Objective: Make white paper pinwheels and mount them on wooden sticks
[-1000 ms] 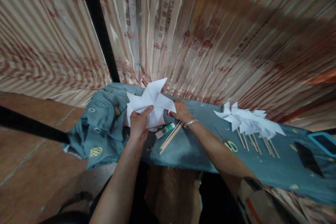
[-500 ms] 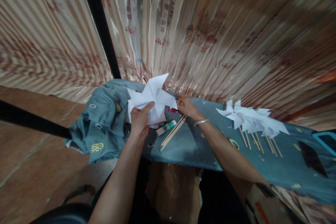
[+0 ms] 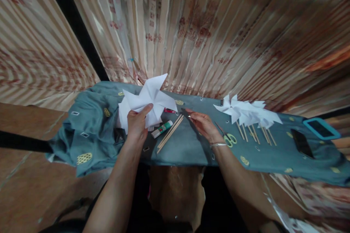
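My left hand [image 3: 138, 122] pinches a white paper pinwheel [image 3: 157, 96], its thumb on the folds near the middle. Beneath the pinwheel lie more white paper sheets [image 3: 123, 113], partly covered. To the right, my right hand [image 3: 202, 124] is apart from the paper, its thumb and fingertips closed on a tiny shiny piece [image 3: 189, 116], too small to name. Between the hands lie several thin wooden sticks [image 3: 170, 134] and a green-and-white glue stick [image 3: 162, 129]. A small red packet [image 3: 169, 110] shows just past the pinwheel's lower right blade.
Scissors with pale green handles [image 3: 230, 139] lie beside my right wrist. Farther right are several white pinwheels on sticks [image 3: 248, 113], a dark phone [image 3: 302, 143] and a blue-framed device [image 3: 322, 128]. A grey-green cloth [image 3: 188, 153] covers the narrow table; a striped curtain [image 3: 175, 43] hangs behind.
My right hand has drawn away from the pinwheel's right blade, toward me, and the shiny piece now shows at its fingertips. The view has shifted right; my left hand keeps its hold.
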The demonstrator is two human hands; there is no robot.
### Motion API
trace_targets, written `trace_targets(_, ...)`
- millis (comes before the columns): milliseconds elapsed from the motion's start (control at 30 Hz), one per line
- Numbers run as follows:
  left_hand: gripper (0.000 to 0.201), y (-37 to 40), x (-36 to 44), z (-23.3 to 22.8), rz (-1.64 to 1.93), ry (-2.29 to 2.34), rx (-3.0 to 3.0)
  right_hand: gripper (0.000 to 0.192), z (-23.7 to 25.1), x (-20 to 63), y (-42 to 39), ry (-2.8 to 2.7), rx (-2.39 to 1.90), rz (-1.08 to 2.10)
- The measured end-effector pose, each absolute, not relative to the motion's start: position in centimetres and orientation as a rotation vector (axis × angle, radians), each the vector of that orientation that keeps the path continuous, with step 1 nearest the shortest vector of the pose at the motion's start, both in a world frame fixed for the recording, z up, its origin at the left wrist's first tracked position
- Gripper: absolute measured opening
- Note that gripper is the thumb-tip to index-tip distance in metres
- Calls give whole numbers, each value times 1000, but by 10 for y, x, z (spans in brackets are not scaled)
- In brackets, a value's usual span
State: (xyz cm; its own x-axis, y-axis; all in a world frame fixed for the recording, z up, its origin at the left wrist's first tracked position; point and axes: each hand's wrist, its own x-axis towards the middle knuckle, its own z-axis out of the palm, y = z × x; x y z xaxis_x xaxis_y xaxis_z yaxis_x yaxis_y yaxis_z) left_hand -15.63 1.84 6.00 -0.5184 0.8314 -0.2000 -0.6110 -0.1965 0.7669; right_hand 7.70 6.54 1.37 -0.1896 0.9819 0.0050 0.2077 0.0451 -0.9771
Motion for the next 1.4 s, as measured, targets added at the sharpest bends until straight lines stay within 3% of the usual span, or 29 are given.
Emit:
trace_targets(200,32,22,-123,57,1752,1048,382,7,4,118,34,-1657,-1387,1010)
trace_targets(400,30,28,-90,51,1701,1056,458,9,-17,140,18,-2034,-1371,599)
trace_targets(733,35,45,-48,34,1584,1071,514,5,-26,153,6,-2036,-1404,523)
trace_targets(900,36,47,-42,30,1583,1104,533,16,-12,155,-1,-1969,-1483,485)
trace_targets(1400,26,42,-37,24,1518,1146,623,25,-12,138,-4,-2344,-1402,216)
